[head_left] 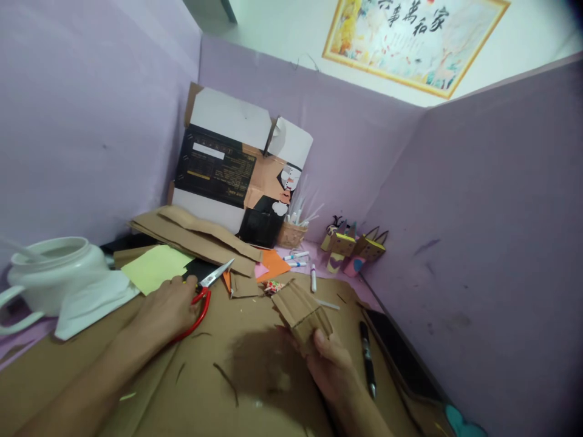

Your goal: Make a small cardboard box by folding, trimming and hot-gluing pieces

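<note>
My left hand (175,306) is closed at the red-handled scissors (203,309), which lie over the cardboard sheet. Their blades point away to the right, and part of the handles is hidden under the fingers. In my right hand (331,359) is a small folded cardboard piece (300,309), gripped between thumb and fingers above the sheet. Its corrugated edge shows on the side towards me. Just beyond it lies a small colourful patterned scrap (273,287). A yellow-green paper sheet (157,268) lies beside my left hand.
A white pot (59,273) stands at left. Cardboard strips (200,240) and a flattened box (218,164) lie behind. Markers (313,279), a basket (291,235), and cardboard figures (341,244) are farther back. A pen (367,358) and a dark phone-like slab (403,355) lie right.
</note>
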The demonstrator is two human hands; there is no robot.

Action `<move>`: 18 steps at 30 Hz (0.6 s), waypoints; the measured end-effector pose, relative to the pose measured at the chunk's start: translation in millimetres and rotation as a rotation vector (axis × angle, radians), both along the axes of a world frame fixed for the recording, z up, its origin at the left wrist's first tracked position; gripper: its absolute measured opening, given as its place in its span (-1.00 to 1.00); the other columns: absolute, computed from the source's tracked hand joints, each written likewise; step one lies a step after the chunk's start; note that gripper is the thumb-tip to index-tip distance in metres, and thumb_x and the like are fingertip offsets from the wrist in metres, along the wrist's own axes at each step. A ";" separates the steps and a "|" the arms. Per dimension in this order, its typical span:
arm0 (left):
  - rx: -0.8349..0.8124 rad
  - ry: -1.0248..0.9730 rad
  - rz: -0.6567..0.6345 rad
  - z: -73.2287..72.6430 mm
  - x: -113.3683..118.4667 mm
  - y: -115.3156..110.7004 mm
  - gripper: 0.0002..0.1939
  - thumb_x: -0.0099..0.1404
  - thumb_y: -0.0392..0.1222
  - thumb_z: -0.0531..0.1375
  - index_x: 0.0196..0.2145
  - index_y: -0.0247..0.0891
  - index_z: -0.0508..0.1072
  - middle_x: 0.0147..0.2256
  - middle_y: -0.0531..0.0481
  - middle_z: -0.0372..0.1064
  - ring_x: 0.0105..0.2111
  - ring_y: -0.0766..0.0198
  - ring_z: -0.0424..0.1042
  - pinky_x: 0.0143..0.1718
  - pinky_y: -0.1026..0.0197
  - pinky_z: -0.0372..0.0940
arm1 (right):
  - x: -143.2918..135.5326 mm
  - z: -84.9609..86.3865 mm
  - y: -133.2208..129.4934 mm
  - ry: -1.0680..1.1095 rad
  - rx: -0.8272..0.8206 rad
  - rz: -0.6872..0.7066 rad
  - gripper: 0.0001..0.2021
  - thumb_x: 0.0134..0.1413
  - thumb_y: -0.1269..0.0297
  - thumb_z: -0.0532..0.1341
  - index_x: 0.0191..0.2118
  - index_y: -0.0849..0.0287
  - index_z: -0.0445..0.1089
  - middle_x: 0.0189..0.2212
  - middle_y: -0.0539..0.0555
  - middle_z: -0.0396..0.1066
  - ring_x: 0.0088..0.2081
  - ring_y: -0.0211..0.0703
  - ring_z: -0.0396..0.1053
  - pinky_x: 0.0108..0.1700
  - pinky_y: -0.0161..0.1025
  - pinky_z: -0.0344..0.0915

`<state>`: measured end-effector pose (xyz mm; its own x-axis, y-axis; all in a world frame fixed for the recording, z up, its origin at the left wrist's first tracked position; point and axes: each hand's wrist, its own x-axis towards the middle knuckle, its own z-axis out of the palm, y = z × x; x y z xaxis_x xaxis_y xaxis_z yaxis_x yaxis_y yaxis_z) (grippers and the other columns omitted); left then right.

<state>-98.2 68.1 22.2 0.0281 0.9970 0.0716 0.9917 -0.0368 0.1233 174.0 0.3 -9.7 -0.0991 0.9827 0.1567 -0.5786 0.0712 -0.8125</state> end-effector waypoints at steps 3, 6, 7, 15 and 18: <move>-0.008 -0.023 -0.007 -13.1 0.7 5.0 -0.65 0.16 -0.16 -0.01 -0.12 -0.31 0.35 -0.25 -0.31 0.41 -0.27 -0.15 0.43 -0.41 0.04 0.23 | 2.0 -3.6 0.0 -0.008 0.010 0.018 -0.31 -0.26 0.13 0.43 0.09 0.04 0.31 0.01 0.15 0.43 0.13 0.18 0.26 0.14 0.12 0.17; -0.013 -0.059 0.026 -13.1 2.0 7.7 -0.58 0.14 -0.20 0.01 -0.02 -0.28 0.29 -0.22 -0.28 0.43 -0.28 -0.11 0.45 -0.42 0.08 0.23 | 2.4 -2.7 -0.1 -0.011 0.004 0.008 -0.30 -0.26 0.08 0.42 0.10 0.05 0.30 -0.01 0.17 0.45 0.11 0.20 0.28 0.14 0.15 0.17; 0.001 -0.090 0.043 -10.1 3.0 6.9 -0.56 0.14 -0.18 0.01 0.01 -0.26 0.26 -0.21 -0.27 0.44 -0.27 -0.09 0.46 -0.41 0.09 0.23 | 2.1 -1.6 -0.1 -0.012 0.000 -0.003 -0.29 -0.27 0.07 0.42 0.10 0.06 0.30 -0.02 0.18 0.45 0.11 0.21 0.29 0.13 0.16 0.17; 0.212 -0.528 -0.194 9.6 32.0 -28.4 -0.66 0.33 0.02 -0.09 -0.21 -0.21 0.35 -0.52 0.03 0.39 -0.50 0.21 0.41 -0.41 0.22 0.27 | -3.2 6.8 -1.1 -0.039 -0.001 -0.098 -0.23 -0.47 0.09 0.48 0.02 0.03 0.32 0.05 0.14 0.38 0.13 0.24 0.24 0.12 0.12 0.19; 0.200 -0.474 -0.364 4.5 44.2 -41.7 -0.66 0.34 -0.06 -0.12 -0.24 -0.26 0.37 -0.43 -0.09 0.42 -0.46 0.15 0.43 -0.39 0.16 0.30 | -4.6 6.5 -1.8 -0.078 0.009 -0.110 -0.18 -0.51 0.09 0.49 0.05 0.02 0.28 0.07 0.15 0.35 0.09 0.27 0.28 0.08 0.12 0.22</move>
<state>-54.0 26.3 26.7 0.2824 0.8955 0.3439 0.7507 -0.4295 0.5020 169.5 -1.5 -3.2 -0.0033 0.9868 0.1617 -0.5017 0.1382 -0.8539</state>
